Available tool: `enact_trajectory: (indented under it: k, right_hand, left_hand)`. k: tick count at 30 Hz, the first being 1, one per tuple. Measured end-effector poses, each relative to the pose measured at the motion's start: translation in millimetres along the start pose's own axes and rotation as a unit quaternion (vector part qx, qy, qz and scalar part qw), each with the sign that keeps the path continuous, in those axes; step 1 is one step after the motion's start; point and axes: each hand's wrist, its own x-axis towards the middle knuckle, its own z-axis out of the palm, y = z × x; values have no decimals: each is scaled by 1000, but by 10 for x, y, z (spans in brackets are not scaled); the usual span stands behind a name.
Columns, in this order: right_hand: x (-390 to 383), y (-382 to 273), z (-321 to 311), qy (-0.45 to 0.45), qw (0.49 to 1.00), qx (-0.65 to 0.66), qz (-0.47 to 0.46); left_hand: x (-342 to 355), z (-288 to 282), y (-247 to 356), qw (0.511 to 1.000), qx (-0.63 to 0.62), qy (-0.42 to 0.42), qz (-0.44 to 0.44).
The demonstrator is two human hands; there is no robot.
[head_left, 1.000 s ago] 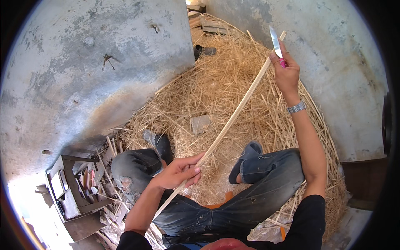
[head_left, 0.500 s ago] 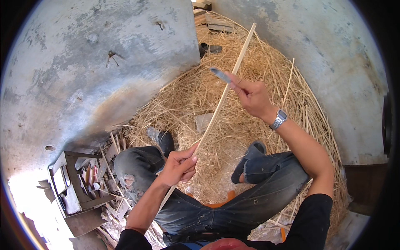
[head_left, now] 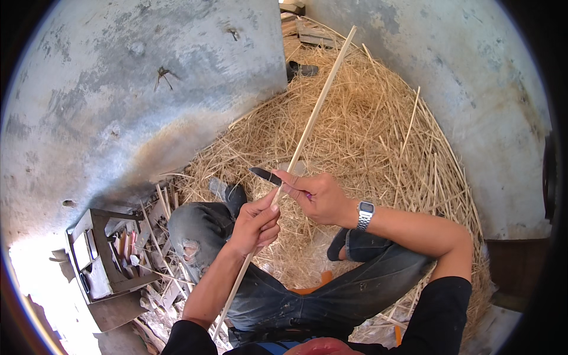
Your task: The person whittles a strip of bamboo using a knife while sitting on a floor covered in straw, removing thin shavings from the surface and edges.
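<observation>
right hand (head_left: pixel 324 200) mostly hides knife (head_left: pixel 264 174) handle; left hand (head_left: pixel 254 226) partly hides strip (head_left: pixel 322 94)

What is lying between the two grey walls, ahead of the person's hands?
In the head view, mostly a heap of pale shavings and thin strips, with wooden boards at its far end; the long strip in the left hand crosses above it.
</observation>
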Motion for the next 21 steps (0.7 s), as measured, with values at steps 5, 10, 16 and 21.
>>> enact_trajectory:
  k: [5,10,16,21]
  right_hand:
    - [-2,-23,73,16,999,34,4]
    - [91,-18,13,-40,983,139,109]
    - [140,62,-35,-110,954,233,156]
    - [248,-252,-394,-179,842,416,292]
  left_hand:
    - [-3,0,10,999,-42,-14,-2]
    - [29,29,28,997,-74,-23,-7]
    - [46,35,31,996,-84,-18,-14]
    - [58,-4,24,996,-85,-17,10]
